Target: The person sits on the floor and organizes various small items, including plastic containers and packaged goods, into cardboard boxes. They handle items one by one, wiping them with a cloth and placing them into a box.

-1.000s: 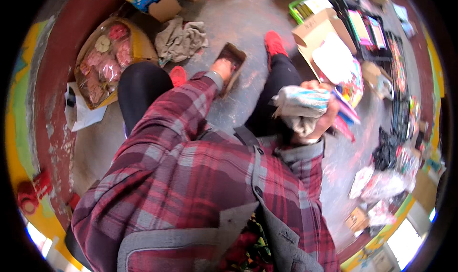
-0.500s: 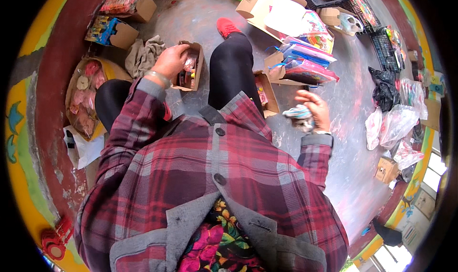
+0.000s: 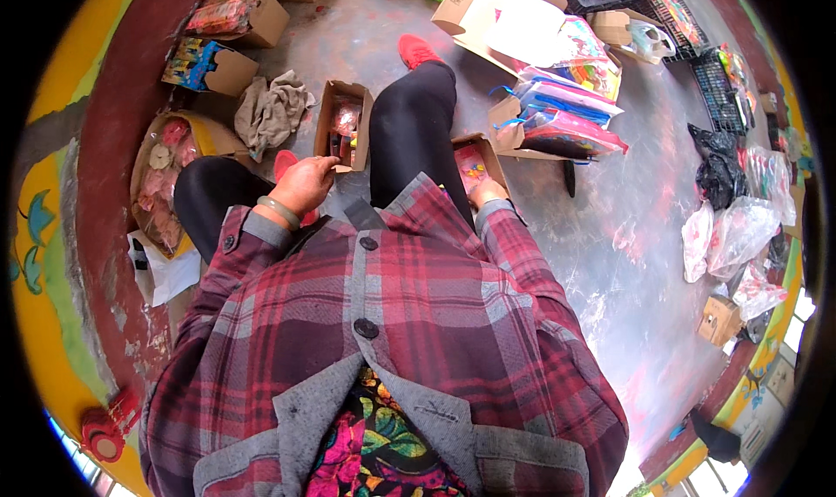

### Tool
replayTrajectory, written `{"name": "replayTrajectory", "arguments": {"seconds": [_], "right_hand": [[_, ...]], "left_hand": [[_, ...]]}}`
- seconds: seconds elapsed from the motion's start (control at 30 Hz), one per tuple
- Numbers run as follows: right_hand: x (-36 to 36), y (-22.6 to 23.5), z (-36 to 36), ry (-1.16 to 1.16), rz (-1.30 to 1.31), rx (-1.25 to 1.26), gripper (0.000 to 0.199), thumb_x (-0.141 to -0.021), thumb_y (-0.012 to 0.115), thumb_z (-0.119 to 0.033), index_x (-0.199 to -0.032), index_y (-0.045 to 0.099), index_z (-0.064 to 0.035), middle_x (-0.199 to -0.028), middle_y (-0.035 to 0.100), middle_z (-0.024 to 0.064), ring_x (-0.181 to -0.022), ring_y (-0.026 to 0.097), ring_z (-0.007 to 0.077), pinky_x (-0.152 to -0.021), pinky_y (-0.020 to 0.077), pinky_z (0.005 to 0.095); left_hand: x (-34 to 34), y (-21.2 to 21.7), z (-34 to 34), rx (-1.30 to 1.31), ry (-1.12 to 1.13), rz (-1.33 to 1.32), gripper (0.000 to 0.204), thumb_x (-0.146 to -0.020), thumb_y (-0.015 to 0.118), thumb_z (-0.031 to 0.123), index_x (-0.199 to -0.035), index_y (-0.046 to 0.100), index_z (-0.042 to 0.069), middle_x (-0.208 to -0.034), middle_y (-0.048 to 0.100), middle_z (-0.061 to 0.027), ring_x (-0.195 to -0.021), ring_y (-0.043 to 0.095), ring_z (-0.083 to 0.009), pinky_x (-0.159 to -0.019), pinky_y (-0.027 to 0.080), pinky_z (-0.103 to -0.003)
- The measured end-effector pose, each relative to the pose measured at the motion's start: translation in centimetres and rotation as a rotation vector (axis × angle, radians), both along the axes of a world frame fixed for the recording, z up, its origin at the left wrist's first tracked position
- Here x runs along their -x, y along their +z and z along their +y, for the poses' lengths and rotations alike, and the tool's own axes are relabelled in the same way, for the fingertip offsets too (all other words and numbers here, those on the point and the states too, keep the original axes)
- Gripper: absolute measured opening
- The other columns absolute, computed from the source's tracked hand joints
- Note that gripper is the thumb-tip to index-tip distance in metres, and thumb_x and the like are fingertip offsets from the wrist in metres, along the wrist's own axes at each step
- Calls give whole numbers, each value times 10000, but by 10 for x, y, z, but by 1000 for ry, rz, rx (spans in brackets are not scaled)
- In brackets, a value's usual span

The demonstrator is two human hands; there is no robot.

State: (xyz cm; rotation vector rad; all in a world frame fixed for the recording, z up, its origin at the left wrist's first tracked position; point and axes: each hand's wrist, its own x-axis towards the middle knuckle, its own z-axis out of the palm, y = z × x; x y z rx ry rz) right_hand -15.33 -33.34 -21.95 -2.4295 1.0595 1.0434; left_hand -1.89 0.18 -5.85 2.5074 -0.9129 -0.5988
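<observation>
My left hand (image 3: 305, 186) is closed at the near edge of a small open cardboard box (image 3: 366, 105), its fingertips pinching the rim. Inside lie a clear-wrapped pink item (image 3: 347, 114) and dark and red small goods. My right hand (image 3: 488, 192) is closed at the near end of a second small cardboard box (image 3: 492, 159), beside my right thigh. A pink packet (image 3: 471, 166) shows in that box. The right fingertips are mostly hidden, so what they hold cannot be made out. The striped cloth is out of sight.
A crumpled grey-brown cloth (image 3: 268, 114) lies left of the first box. Beyond it stand a carton of pink goods (image 3: 161, 179) and a carton of blue packets (image 3: 192, 64). Plastic folders (image 3: 566, 114) fill a box at right; plastic bags (image 3: 740, 231) lie farther right.
My left hand has come down from above the first box to its near edge. My right hand has swung left to the second box, and the striped cloth it held no longer shows.
</observation>
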Motion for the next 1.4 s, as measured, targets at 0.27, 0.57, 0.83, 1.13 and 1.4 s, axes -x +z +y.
{"name": "replayTrajectory", "arguments": {"seconds": [0.27,0.57,0.83,1.13,1.4], "right_hand": [[5,-70,-1,-109,34,40,681,-748,617,-359,-1291,339,-54,-1196,550,203,-1107,547,324,-926,424,440],[1,-60,-4,-254,66,25,840,-594,731,-518,-1224,453,-35,-1221,535,188,-1138,522,315,-942,427,398],[15,59,-25,-93,-161,-218,624,-519,714,-378,-944,633,72,-977,621,260,-945,610,339,-808,483,366],[3,264,-10,-312,-843,-607,427,-724,735,-236,-987,558,51,-877,649,106,-771,615,150,-676,490,277],[-76,323,120,369,-975,-398,507,-699,711,-352,-1024,561,8,-870,645,176,-816,642,271,-723,492,353]], "left_hand": [[-5,-8,-2,-85,-16,115,278,-837,526,118,-1090,573,12,-995,600,-225,-948,573,-367,-819,468,-397],[-6,-2,-6,-41,-62,118,275,-845,523,127,-1084,573,2,-963,607,-223,-905,577,-374,-792,470,-404],[-9,-1,0,0,-85,-38,238,-842,515,130,-1032,588,6,-894,612,-213,-857,580,-367,-755,469,-422],[-16,65,-37,643,257,194,292,-912,493,173,-1145,554,8,-1055,622,-131,-1000,588,-233,-826,463,-325],[3,103,-81,1534,308,1227,636,-908,436,486,-1335,345,23,-1248,483,-142,-1139,488,-245,-987,376,-378]]}}
